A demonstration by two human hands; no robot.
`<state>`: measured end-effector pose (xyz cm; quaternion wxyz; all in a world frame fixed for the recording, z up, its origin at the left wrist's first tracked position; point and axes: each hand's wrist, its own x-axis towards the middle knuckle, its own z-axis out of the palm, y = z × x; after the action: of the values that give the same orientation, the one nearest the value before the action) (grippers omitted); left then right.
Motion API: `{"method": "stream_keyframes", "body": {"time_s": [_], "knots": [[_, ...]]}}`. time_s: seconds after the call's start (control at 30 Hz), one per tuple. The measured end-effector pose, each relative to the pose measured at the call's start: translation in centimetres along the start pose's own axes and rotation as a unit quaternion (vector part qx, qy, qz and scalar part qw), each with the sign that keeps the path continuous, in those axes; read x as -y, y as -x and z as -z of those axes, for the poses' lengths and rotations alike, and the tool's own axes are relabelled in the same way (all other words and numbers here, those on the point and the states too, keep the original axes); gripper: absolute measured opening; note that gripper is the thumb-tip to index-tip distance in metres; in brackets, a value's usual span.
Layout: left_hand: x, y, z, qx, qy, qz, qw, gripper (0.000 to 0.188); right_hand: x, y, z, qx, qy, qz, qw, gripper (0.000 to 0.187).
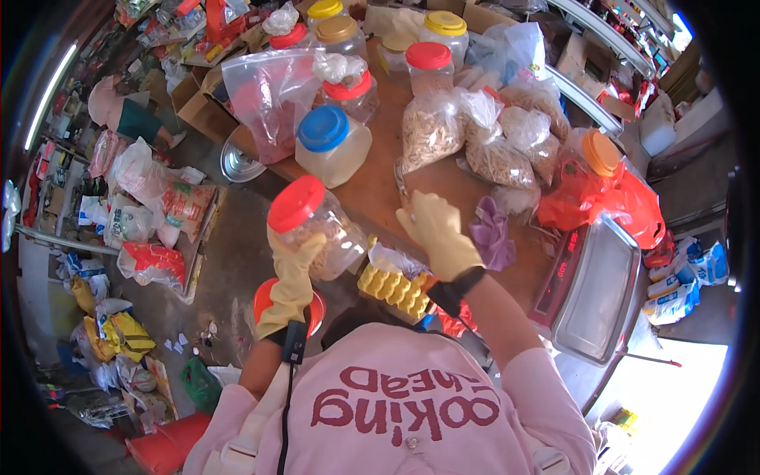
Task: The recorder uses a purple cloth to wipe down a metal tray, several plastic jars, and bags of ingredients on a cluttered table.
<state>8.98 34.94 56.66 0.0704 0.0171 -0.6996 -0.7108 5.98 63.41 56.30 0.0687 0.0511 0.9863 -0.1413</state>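
Note:
My left hand (294, 273), in a pale yellow glove, grips a clear plastic jar (336, 237) with a red screw lid. The jar is tilted, its lid toward the upper left, and some light brown pieces show at its bottom. Over the brown table (372, 178), my right hand (435, 235), also gloved, is closed round a thin, narrow tool (401, 184) whose kind I cannot make out. Its tip points at a clear bag of light brown pieces (431, 127). Right of that hand lies a crumpled purple cloth or bag (492, 232).
A blue-lidded jar (332, 150) stands near the table's left edge, with more lidded jars behind. Several tied bags (500, 154) fill the right side, beside a red bag (602, 198) and a scale (594, 293). A yellow egg-tray-like piece (393, 291) is close to my body.

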Motion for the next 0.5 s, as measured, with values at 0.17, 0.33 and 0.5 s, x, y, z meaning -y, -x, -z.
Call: {"method": "stream_keyframes", "body": {"time_s": [0.17, 0.33, 0.5], "knots": [[0.8, -3.1, 0.7, 0.066, 0.009, 0.01, 0.998, 0.113, 0.8, -4.6, -4.7, 0.017, 0.046, -0.019, 0.999, 0.026], [3.5, -5.9, 3.7, 0.118, -0.1, -0.141, 0.978, 0.124, -0.5, -0.9, 0.5, 0.093, 0.103, 0.013, 0.99, 0.044], [1.9, -6.7, 0.3, 0.263, 0.042, -0.056, 0.962, 0.134, -5.8, 3.8, 2.9, 0.09, 0.141, -0.049, 0.985, 0.064]]}}
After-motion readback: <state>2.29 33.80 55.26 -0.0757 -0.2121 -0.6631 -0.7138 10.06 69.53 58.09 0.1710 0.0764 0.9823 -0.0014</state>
